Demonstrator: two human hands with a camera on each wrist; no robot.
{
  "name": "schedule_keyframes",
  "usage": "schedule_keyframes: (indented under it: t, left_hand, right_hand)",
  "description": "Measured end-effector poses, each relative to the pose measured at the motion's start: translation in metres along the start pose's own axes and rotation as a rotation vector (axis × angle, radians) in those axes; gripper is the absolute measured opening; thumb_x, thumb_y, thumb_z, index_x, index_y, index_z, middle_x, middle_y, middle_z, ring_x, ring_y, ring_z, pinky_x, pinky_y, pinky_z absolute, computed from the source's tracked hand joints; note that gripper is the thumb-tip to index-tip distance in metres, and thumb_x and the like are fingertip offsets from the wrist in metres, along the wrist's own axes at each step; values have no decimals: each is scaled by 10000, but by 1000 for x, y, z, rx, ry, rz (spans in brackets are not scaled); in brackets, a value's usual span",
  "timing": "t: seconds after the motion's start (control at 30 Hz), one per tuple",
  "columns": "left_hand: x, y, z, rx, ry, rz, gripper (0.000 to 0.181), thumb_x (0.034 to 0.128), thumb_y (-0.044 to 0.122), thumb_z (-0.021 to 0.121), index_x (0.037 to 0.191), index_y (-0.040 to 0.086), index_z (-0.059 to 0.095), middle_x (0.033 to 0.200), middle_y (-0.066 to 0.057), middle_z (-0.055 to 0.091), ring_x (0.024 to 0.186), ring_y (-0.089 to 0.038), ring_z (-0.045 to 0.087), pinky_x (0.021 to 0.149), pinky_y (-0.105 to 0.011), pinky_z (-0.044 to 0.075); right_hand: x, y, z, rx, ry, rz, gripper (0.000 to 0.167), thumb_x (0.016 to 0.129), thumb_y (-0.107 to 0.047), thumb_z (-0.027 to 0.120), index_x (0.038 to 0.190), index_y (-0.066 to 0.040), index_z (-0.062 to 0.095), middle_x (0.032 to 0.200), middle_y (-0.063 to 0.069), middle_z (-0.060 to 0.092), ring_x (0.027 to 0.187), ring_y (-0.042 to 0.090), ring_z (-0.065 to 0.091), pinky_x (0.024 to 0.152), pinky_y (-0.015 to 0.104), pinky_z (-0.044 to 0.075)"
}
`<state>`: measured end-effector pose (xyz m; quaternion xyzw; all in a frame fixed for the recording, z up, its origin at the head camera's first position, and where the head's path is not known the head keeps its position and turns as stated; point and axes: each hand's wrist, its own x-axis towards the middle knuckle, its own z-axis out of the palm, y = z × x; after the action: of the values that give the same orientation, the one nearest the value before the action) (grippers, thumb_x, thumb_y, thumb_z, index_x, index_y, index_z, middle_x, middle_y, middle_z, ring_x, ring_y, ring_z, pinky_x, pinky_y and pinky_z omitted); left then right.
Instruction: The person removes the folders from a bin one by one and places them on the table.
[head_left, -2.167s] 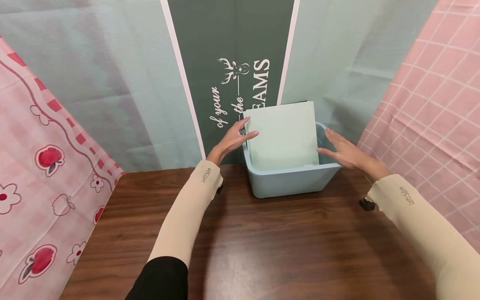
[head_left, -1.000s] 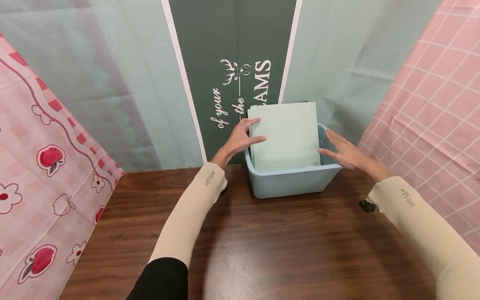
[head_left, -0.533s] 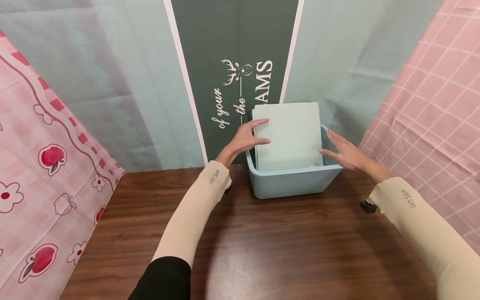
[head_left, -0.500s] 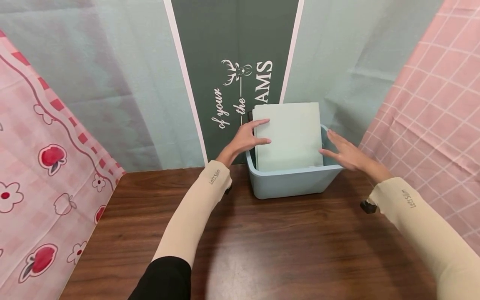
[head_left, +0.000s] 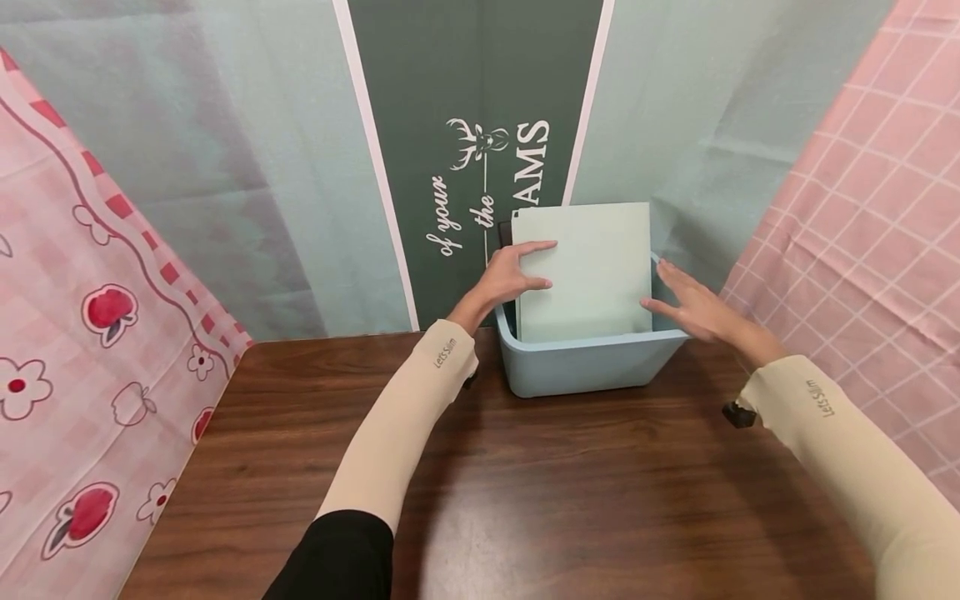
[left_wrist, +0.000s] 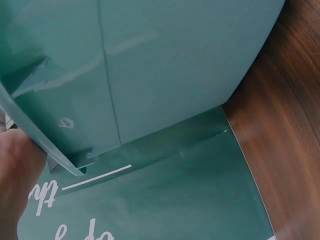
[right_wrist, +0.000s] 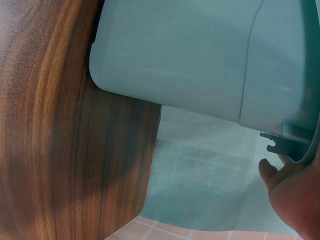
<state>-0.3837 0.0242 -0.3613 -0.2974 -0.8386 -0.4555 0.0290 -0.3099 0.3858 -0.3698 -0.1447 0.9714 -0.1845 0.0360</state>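
A light-blue plastic bin (head_left: pixel 585 371) stands at the back of the wooden table. A stack of pale green flat sheets or folders (head_left: pixel 592 275), exact kind unclear, leans upright in it and rises above the rim. My left hand (head_left: pixel 504 277) lies at the stack's left edge, thumb and index finger stretched over the front sheet; its other fingers are hidden. My right hand (head_left: pixel 697 310) rests over the bin's right rim, fingers spread, thumb reaching inward near the stack's right edge. Below the rim, a fingertip shows outside the bin in the right wrist view.
A dark flat item (head_left: pixel 506 233) sticks up behind the stack's left side. Printed cloth (head_left: pixel 480 83) hangs behind the bin, with pink cloths on both sides. The brown tabletop (head_left: pixel 525 500) stretches in front.
My left hand has moved to the right, and the pale sheets have shifted right with it, uncovering the dark item behind. Bin and right hand stay nearly in place.
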Motion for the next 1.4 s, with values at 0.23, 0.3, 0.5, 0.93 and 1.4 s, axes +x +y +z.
schedule_keyframes:
  t: [0.23, 0.3, 0.5, 0.93, 1.4]
  left_hand:
    - [-1, 2, 1, -33, 46, -71, 645, 851, -14, 869, 1427, 217, 696, 1531, -36, 603, 1428, -153, 542, 1077, -310, 517]
    - [-2, 2, 1, -65, 60, -87, 638, 848, -27, 866, 1412, 225, 705, 1527, -44, 601, 1419, -158, 552, 1054, -323, 535]
    - [-4, 3, 1, -109, 80, -106, 633, 848, -36, 861, 1395, 246, 713, 1531, -37, 594, 1395, -115, 559, 1032, -301, 538]
    - [-6, 12, -3, -188, 87, -134, 642, 844, -69, 848, 1365, 286, 730, 1511, 10, 615, 1402, -47, 528, 1101, -290, 496]
    - [-12, 15, -16, -222, 162, -85, 643, 844, -46, 858, 1368, 303, 726, 1505, 10, 617, 1399, -21, 523, 984, -192, 457]
  right_hand:
    - [1, -1, 0, -18, -1, -8, 942, 1091, -542, 493, 1678, 13, 9, 1760, 199, -80, 1623, 434, -14, 1275, 657, 61]
    - [1, -1, 0, -27, -4, -10, 946, 1091, -547, 490, 1678, 12, 2, 1760, 192, -90, 1624, 431, -21, 1275, 656, 61]
    - [2, -1, 0, -32, -22, -1, 950, 1093, -565, 470, 1682, -8, -23, 1760, 185, -110, 1624, 426, -40, 1264, 678, 68]
    - [0, 0, -1, -19, -31, 11, 959, 1092, -578, 457, 1678, -26, -64, 1755, 177, -141, 1621, 430, -46, 1255, 693, 61]
    - [0, 2, 1, -17, -32, 12, 952, 1097, -574, 445, 1679, -41, -86, 1752, 178, -149, 1618, 440, -47, 1244, 711, 62]
